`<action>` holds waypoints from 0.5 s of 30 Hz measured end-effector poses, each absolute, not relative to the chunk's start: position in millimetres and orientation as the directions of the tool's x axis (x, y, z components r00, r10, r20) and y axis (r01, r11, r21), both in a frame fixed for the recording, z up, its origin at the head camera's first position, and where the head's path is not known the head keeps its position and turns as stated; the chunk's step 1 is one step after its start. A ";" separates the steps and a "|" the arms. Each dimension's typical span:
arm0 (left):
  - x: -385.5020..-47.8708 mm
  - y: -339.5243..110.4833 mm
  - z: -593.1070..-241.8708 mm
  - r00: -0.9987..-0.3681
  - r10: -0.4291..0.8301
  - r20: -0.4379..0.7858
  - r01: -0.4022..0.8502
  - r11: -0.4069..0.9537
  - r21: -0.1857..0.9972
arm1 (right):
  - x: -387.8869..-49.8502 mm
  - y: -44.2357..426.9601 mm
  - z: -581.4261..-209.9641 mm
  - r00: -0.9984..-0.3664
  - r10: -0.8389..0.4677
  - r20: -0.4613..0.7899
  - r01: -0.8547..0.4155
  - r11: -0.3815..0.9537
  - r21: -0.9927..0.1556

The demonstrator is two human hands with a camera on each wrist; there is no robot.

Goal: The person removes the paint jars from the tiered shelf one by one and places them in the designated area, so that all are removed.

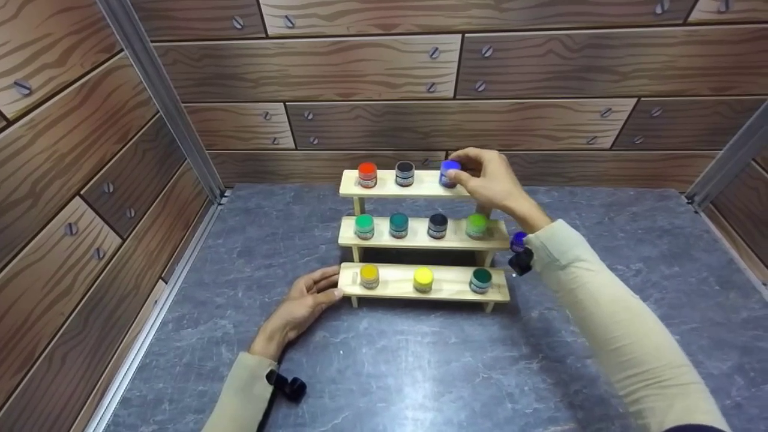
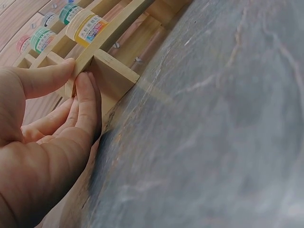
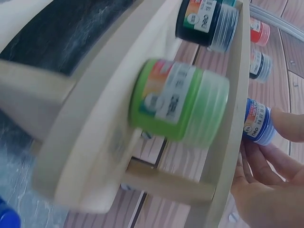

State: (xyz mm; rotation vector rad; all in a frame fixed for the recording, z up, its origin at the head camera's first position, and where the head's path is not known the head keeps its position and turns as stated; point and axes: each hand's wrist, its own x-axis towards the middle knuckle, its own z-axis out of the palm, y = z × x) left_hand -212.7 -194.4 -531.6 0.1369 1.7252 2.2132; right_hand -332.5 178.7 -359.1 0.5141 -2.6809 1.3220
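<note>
A: What does the head view show?

B: The right hand pinches a blue jar at the right end of the top shelf of a wooden stand, in line with a black jar and a red jar. Whether its base bears on the shelf cannot be told. The left hand is at the left end of the bottom shelf.

A: And the left wrist view?

B: Thumb and fingers close on that shelf's end, near an orange-yellow jar. A light hold seems best: enough to steady the stand without tilting it.

A: The right wrist view?

B: The fingers sit narrow around the blue jar, beyond a light-green jar. It should be kept upright, its base flat before they part; the hand should then clear the light-green jar.
</note>
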 end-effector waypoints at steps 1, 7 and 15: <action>-212.6 -194.5 -531.2 -0.941 0.312 -0.129 -0.202 -0.212 0.956 | -331.4 181.5 -359.1 -0.936 -0.251 0.246 -0.348 0.564 -0.749; -212.2 -194.2 -531.9 -0.941 0.306 -0.141 -0.210 -0.206 0.956 | -320.2 200.1 -355.6 -0.935 -0.232 0.268 -0.354 0.570 -0.741; -212.8 -193.6 -531.6 -0.941 0.308 -0.139 -0.208 -0.204 0.957 | -310.3 229.7 -347.7 -0.932 -0.203 0.301 -0.362 0.584 -0.726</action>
